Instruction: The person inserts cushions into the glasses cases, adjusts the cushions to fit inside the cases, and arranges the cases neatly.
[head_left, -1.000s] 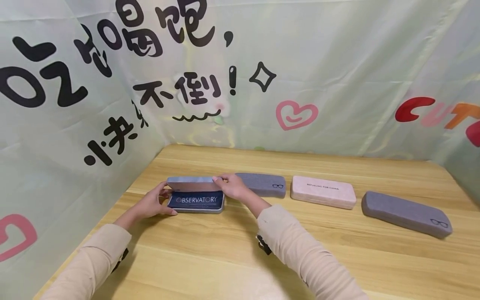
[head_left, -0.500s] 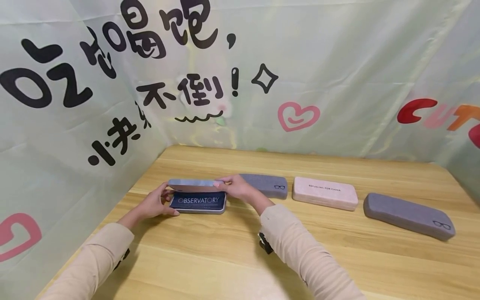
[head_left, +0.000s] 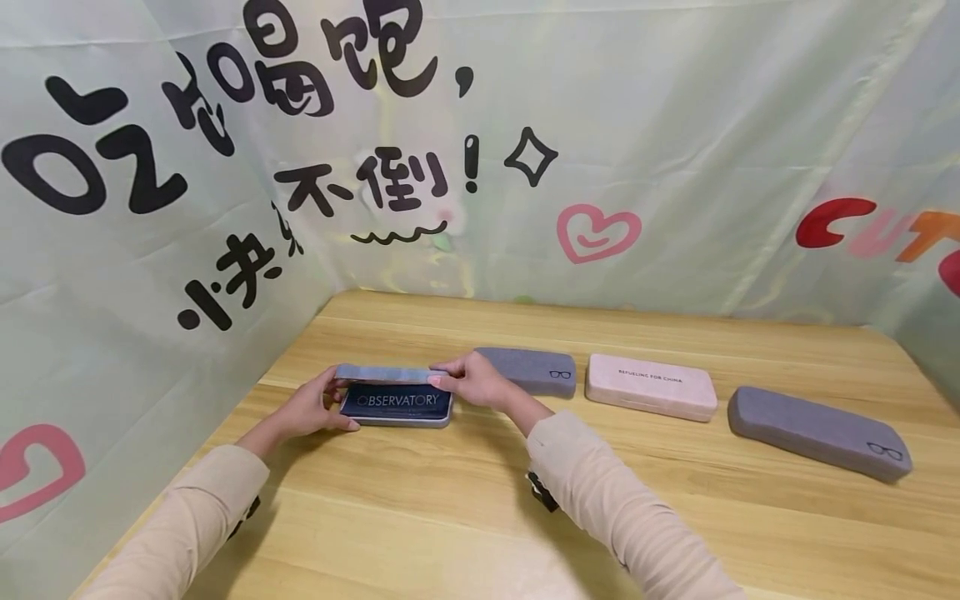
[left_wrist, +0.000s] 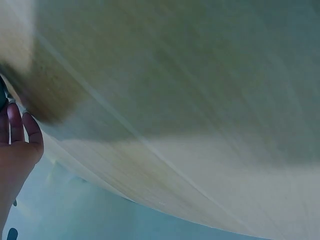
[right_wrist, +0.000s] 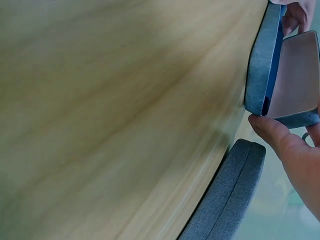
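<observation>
A blue-grey glasses case (head_left: 408, 422) sits on the wooden table at the left, its lid (head_left: 386, 374) partly raised. Inside lies a dark blue printed cloth (head_left: 397, 402) reading OBSERVATORY. My left hand (head_left: 306, 406) grips the case's left end, thumb at the front lower edge and fingers behind. At the opposite end, my right hand (head_left: 480, 382) holds the lid by its right corner. The right wrist view shows the lid's pale pink lining (right_wrist: 297, 70) and my right thumb (right_wrist: 270, 129) at the case's end. Only part of my left hand (left_wrist: 20, 135) enters the left wrist view.
Close behind my right hand lies a grey glasses case (head_left: 521, 369) with a spectacles print. Farther right are a pink case (head_left: 648, 386) and another grey case (head_left: 817, 432). Printed fabric walls (head_left: 675, 150) enclose the table (head_left: 420, 517) at the back and sides.
The lid has tilted lower over the cloth, my right hand moving down with it. My left hand keeps its grip on the case. The head view has shifted slightly.
</observation>
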